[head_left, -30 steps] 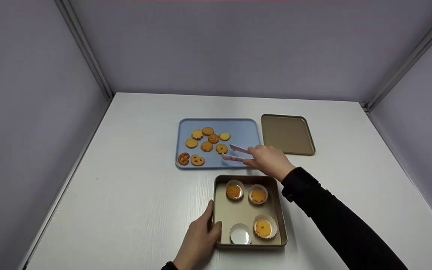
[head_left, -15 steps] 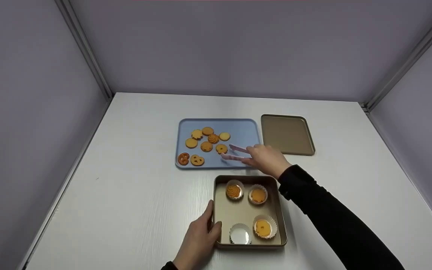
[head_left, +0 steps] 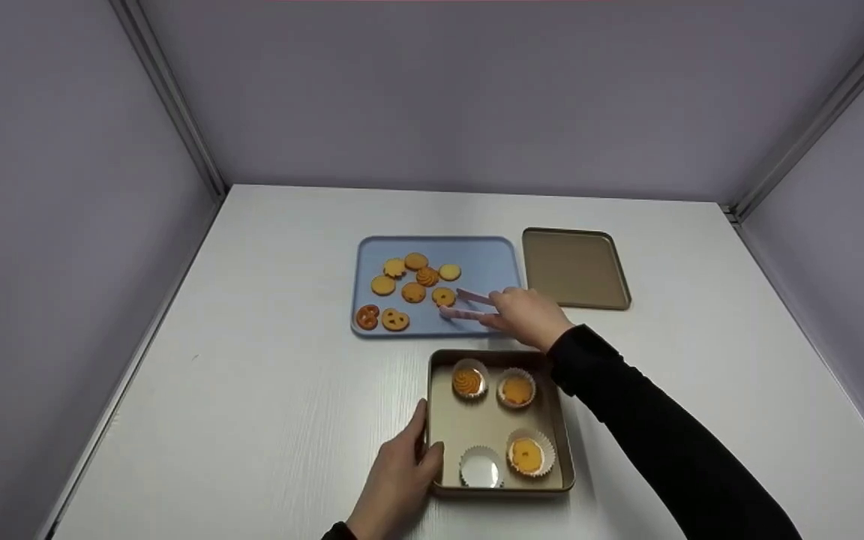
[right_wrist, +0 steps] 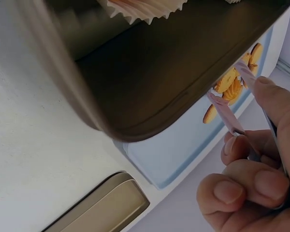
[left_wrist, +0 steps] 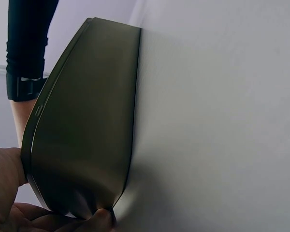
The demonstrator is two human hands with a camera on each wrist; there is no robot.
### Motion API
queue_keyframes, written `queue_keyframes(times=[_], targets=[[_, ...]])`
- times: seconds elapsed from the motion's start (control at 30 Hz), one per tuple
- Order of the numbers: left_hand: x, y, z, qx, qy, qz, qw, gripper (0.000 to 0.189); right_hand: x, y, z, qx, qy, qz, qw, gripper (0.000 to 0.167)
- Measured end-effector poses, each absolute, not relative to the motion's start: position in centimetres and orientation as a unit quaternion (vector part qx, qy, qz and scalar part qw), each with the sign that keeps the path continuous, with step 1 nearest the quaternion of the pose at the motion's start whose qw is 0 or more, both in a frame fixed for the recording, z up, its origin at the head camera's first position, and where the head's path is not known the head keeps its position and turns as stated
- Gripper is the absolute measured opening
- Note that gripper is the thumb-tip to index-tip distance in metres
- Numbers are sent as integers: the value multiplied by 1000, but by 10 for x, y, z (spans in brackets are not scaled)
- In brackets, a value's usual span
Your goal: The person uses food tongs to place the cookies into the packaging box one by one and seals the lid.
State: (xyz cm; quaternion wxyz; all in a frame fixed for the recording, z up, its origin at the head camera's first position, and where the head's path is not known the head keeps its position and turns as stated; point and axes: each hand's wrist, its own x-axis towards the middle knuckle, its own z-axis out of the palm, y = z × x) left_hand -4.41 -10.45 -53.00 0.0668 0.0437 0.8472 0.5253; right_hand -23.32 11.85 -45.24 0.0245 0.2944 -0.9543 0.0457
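My right hand (head_left: 528, 316) holds pink tongs (head_left: 466, 313) between thumb and fingers, over the right part of a blue tray (head_left: 432, 241). The tongs' tips stand apart at a ring-shaped cookie (head_left: 443, 297). Several other cookies and a pretzel (head_left: 367, 317) lie on the tray. My left hand (head_left: 398, 469) grips the left wall of a deep gold baking pan (head_left: 469, 420), thumb over the rim; the left wrist view shows fingers (left_wrist: 104, 220) against the outer side. Inside the pan stand paper cups: three hold cookies, and one cup (head_left: 481, 469) at the front left holds none.
A flat brown-gold tray (head_left: 574, 268) lies right of the blue tray. The white table (head_left: 252, 337) is bordered by grey partition walls (head_left: 477, 90) at the back and sides. My right forearm crosses the pan's back right corner.
My right hand and the tongs have shifted slightly to the left, bringing the tips closer to the ring-shaped cookie. The left hand and the pan have stayed put.
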Motion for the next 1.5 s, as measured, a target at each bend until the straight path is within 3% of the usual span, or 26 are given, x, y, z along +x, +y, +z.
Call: queue_keyframes(times=[0.33,1.17,1.5], targets=[[-44,-105,-529,53,850,521,61,68,-237,112,-455,299,-953,25,50,35],[-44,-104,-529,51,853,518,45,66,-243,94,-455,243,-970,24,-5,32],[-44,-103,-529,50,850,522,50,67,-242,94,-457,253,-967,11,8,32]])
